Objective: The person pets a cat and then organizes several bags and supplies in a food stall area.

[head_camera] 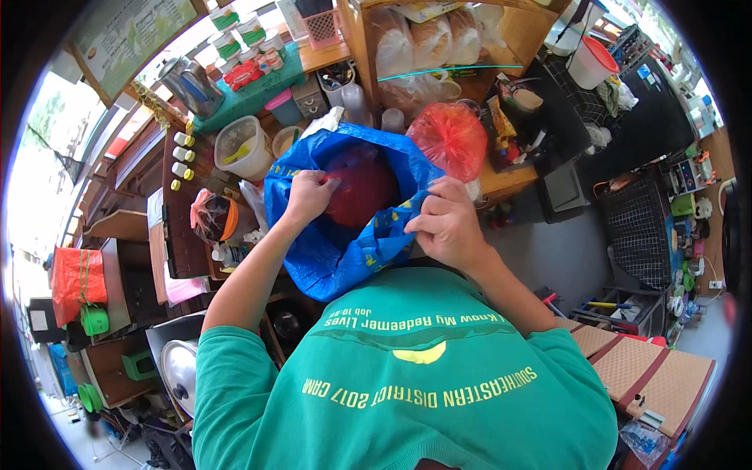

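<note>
A large blue woven plastic bag with yellow markings is held upright before my chest, its mouth open towards me. Down inside it sits a dark red plastic bag, its contents hidden. My left hand reaches over the mouth, thumb and fingers pinched on the red plastic at its left side. With bent fingers, my right hand grips the blue bag's crumpled rim on the right. Just beyond that rim, a full, translucent red plastic bag rests on the wooden counter.
A clear plastic tub with a yellow scoop stands left of the blue bag. Further back are stacked cans and a steel container. A wooden shelf holds bagged goods. A covered black-and-orange container stands near my left forearm.
</note>
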A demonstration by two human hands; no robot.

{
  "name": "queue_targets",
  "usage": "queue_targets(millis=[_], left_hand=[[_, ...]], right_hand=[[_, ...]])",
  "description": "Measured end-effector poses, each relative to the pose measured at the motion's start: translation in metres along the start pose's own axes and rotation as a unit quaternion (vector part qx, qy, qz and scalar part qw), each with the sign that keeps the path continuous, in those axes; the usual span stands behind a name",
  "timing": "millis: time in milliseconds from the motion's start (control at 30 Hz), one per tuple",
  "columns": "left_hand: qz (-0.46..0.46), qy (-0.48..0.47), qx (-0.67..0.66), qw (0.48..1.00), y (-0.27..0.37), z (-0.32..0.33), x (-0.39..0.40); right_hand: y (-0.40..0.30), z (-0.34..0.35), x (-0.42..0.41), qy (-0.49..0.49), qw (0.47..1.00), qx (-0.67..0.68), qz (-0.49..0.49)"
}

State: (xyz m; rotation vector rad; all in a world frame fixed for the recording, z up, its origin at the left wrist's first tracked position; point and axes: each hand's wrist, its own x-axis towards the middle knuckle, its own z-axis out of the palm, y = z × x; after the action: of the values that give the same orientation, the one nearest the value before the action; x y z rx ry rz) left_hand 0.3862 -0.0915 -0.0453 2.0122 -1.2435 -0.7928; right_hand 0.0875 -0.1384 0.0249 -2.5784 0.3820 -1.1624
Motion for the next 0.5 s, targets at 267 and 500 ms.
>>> queue_targets(millis=[267, 500], left_hand=[[-0.002, -0.103, 0.42, 0.901, 0.005, -0.034, -0.04], [0.061, 0.164, 0.467, 0.867, 0.023, -0.078, -0.048]], right_hand=[[0.005, -0.003, 0.006, 0.003, 1.0, -0.003, 0.02], [0.002, -0.012, 0.014, -0.066, 0.998, -0.017, 0.006]])
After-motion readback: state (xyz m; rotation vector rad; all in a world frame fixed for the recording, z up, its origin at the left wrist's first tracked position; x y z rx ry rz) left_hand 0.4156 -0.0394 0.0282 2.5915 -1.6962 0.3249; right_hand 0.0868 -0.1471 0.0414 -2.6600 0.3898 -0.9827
